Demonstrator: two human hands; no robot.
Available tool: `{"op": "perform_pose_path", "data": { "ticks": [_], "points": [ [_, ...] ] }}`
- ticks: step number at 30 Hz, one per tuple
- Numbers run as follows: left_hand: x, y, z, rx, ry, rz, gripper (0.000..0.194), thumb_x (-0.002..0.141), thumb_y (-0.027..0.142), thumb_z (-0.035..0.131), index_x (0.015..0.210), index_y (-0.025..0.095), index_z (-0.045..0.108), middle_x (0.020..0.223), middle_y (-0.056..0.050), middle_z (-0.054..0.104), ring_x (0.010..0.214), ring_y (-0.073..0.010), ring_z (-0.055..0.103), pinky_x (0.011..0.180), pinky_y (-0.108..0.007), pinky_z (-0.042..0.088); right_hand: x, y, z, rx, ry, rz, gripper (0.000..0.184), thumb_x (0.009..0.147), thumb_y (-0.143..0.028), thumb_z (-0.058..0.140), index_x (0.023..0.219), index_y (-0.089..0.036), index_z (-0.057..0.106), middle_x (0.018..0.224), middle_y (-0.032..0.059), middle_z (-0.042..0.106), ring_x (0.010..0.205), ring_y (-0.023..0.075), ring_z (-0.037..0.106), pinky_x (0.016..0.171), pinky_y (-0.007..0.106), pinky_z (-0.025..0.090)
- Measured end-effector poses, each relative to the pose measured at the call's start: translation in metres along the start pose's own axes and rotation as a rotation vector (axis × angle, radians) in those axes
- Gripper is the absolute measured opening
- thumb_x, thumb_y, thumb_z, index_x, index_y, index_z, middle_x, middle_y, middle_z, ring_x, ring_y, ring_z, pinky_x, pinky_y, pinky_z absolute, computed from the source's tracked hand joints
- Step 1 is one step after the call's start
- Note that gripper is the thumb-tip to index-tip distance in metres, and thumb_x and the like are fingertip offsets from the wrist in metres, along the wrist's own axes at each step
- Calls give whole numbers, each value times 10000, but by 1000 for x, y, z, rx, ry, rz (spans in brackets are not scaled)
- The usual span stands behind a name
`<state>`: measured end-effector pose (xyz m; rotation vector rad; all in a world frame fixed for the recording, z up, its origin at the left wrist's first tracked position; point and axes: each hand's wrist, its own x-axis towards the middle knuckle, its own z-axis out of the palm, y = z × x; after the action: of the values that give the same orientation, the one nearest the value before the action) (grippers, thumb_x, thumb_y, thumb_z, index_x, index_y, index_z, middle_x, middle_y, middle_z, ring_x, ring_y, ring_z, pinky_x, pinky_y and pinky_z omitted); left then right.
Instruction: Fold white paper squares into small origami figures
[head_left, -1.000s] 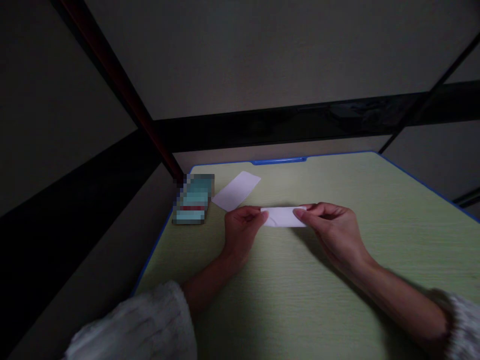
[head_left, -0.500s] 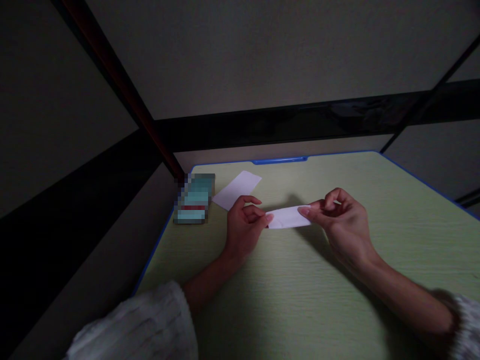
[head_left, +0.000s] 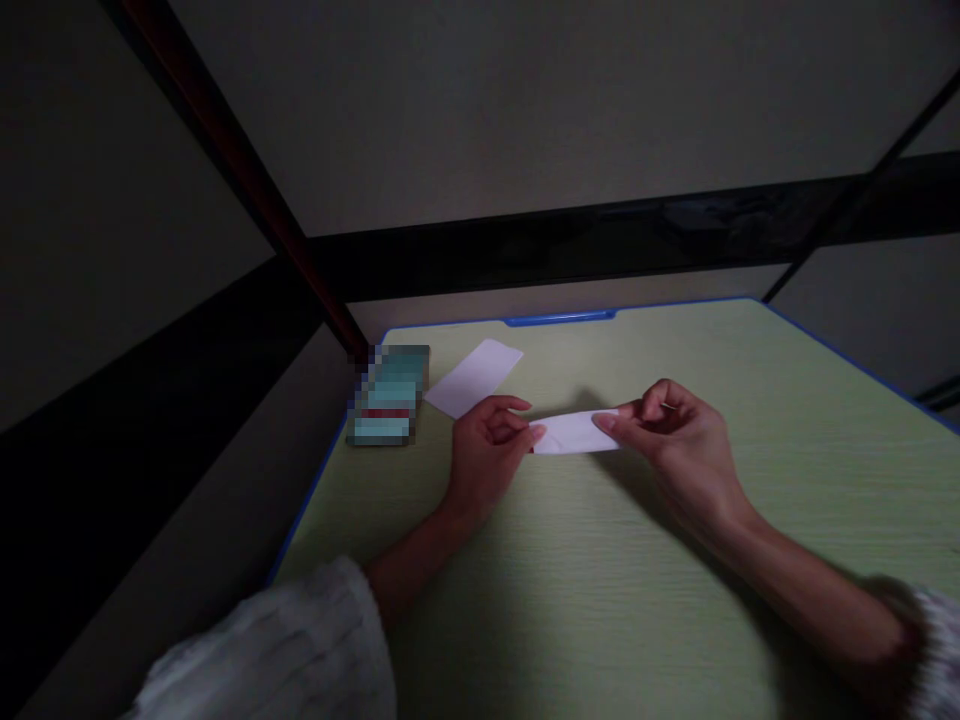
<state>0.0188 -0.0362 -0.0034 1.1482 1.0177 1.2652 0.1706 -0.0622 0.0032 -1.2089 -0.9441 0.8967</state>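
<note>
A narrow white piece of paper (head_left: 574,434) is stretched between my hands, a little above the table. My left hand (head_left: 487,455) pinches its left end between thumb and fingers, with the upper fingers curled loosely away. At the right end, my right hand (head_left: 690,445) grips the paper with its thumb on top; its forefinger is bent and raised. Faint creases show near the paper's left end. Behind my left hand a second white sheet (head_left: 476,377) lies flat on the table, its near corner partly covered by the hand.
The light green wood-grain table (head_left: 750,400) has a blue edge and a blue handle-like strip (head_left: 561,319) at the back. At the far left lies a pixelated rectangular object (head_left: 390,395), teal with a red band. A wall with a dark stripe (head_left: 555,245) stands behind the table.
The paper and both hands shifted slightly right, and the paper tilted, right end higher. The fingers of both hands lifted from behind it. Over the last half second almost nothing moved.
</note>
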Motion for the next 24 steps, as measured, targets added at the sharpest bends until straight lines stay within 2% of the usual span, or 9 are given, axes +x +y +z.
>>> {"op": "perform_pose_path", "data": {
  "ticks": [9, 14, 19, 24],
  "points": [
    [1, 1, -1, 5, -48, -38, 144, 509, 99, 654, 634, 130, 589, 464, 62, 535, 425, -55, 517, 443, -151, 416, 2, -4, -1, -35, -8, -58, 355, 529, -151, 716, 528, -188, 362, 525, -43, 563, 450, 69, 485, 448, 195, 401],
    [1, 0, -5, 134, -227, -122, 125, 503, 81, 638, 621, 120, 626, 440, 55, 521, 415, -63, 511, 427, -155, 385, 0, -8, -6, -197, -146, -184, 298, 589, -163, 687, 586, -193, 391, 567, -25, 580, 522, 107, 547, 497, 221, 439],
    [-4, 2, -5, 309, -426, -228, 58, 519, 82, 610, 553, 126, 627, 443, 27, 546, 436, -97, 551, 391, -151, 342, -1, -10, -9, -345, -301, -227, 287, 631, -216, 663, 602, -201, 377, 597, -2, 588, 552, 137, 564, 514, 258, 454],
    [-5, 2, -3, 293, -455, -254, 81, 531, 91, 600, 465, 120, 563, 397, 15, 531, 414, -115, 568, 392, -158, 369, -1, -11, -8, -319, -327, -248, 232, 644, -194, 645, 650, -196, 414, 623, -3, 573, 569, 127, 555, 518, 248, 454]
  ]
}}
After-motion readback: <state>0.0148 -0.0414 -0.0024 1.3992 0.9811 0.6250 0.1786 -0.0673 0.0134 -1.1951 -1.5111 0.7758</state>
